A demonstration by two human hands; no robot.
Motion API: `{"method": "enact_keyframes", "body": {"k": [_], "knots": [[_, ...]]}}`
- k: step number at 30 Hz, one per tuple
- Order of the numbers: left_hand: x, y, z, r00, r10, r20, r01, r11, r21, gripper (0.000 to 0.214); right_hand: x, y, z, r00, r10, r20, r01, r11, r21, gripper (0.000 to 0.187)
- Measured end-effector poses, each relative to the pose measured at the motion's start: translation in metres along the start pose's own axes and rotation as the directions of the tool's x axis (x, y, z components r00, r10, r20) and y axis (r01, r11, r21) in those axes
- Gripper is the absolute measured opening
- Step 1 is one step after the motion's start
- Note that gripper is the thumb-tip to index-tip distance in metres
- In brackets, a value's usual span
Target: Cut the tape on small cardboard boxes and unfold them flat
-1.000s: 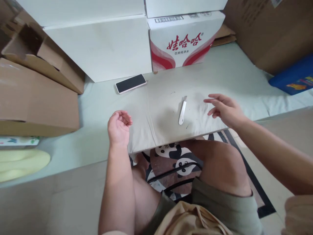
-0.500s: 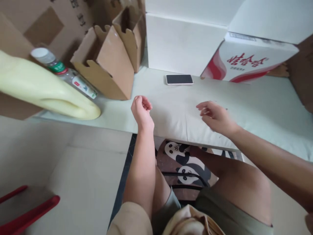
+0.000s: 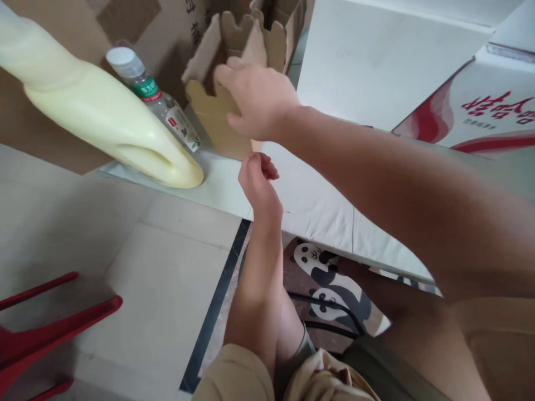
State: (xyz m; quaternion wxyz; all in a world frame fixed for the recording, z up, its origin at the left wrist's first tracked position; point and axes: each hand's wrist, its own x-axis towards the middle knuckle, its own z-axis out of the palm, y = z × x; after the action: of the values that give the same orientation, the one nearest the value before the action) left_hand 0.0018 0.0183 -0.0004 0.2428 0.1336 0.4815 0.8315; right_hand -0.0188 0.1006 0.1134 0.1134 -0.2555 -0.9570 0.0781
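My right hand (image 3: 261,97) reaches across to the left, over a small open-topped cardboard box (image 3: 228,125) with notched edges. Its fingers are at the box's opening, the fingertips partly hidden, and the thumb is apart from them in front of the box wall. I see nothing held in that hand. Below it, my left hand (image 3: 258,175) hovers by the near edge of the cloth-covered table (image 3: 321,206). Its fingers are loosely curled in, with nothing visible in them. A second cardboard box (image 3: 284,39) stands behind the first.
Left of the boxes are a clear plastic bottle (image 3: 156,100) with a green label and a pale yellow mannequin-like limb form (image 3: 104,122). White cartons (image 3: 376,61) and a red-and-white printed carton (image 3: 472,111) stand behind. Red stool legs (image 3: 62,340) are at lower left.
My right hand has moved left from above the table to the cardboard box. The left hand keeps its curled pose. The view has turned left, and the right arm now covers the phone's spot.
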Motion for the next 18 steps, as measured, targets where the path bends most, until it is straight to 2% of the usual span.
{"method": "enact_keyframes", "body": {"k": [2,4,6,7,9,10,12,14,16,18], "knots": [[0.001,0.000,-0.004,0.991,0.102,-0.086,-0.097,0.994,0.055,0.022,-0.007,0.010,0.001,0.994,0.105,0.012,-0.105,0.994,-0.004,0.026],[0.004,-0.001,-0.012,0.940,0.253,-0.228,-0.225,0.964,0.142,0.004,-0.031,0.024,-0.003,0.986,0.163,-0.019,-0.163,0.987,0.015,0.015],[0.009,-0.003,-0.021,0.876,0.374,-0.303,-0.308,0.919,0.245,0.016,-0.071,0.041,-0.011,0.978,0.178,-0.105,-0.173,0.984,0.052,0.011],[0.011,-0.004,-0.025,0.868,0.406,-0.286,-0.329,0.902,0.281,0.021,-0.097,0.049,-0.017,0.974,0.187,-0.128,-0.180,0.982,0.058,0.009],[0.013,-0.005,-0.029,0.862,0.443,-0.245,-0.365,0.879,0.307,0.023,-0.155,0.063,-0.028,0.967,0.188,-0.170,-0.196,0.980,-0.031,0.006],[0.012,-0.005,-0.029,0.865,0.454,-0.212,-0.386,0.873,0.297,0.021,-0.186,0.070,-0.033,0.961,0.180,-0.210,-0.197,0.978,-0.064,0.010],[0.005,-0.004,-0.021,0.893,0.443,-0.077,-0.416,0.879,0.233,0.022,-0.242,0.081,-0.039,0.938,0.153,-0.310,-0.156,0.988,0.016,0.017],[-0.008,-0.004,-0.007,0.907,0.381,0.181,-0.408,0.901,0.150,0.035,-0.285,0.090,-0.040,0.923,0.201,-0.329,-0.165,0.977,0.134,0.020],[-0.024,-0.007,0.009,0.861,0.287,0.420,-0.360,0.927,0.105,0.046,-0.312,0.100,-0.037,0.886,0.280,-0.369,-0.204,0.951,0.231,0.024],[-0.039,-0.015,0.025,0.813,0.224,0.538,-0.326,0.940,0.100,0.049,-0.323,0.112,-0.030,0.827,0.360,-0.432,-0.245,0.922,0.299,0.030]]}}
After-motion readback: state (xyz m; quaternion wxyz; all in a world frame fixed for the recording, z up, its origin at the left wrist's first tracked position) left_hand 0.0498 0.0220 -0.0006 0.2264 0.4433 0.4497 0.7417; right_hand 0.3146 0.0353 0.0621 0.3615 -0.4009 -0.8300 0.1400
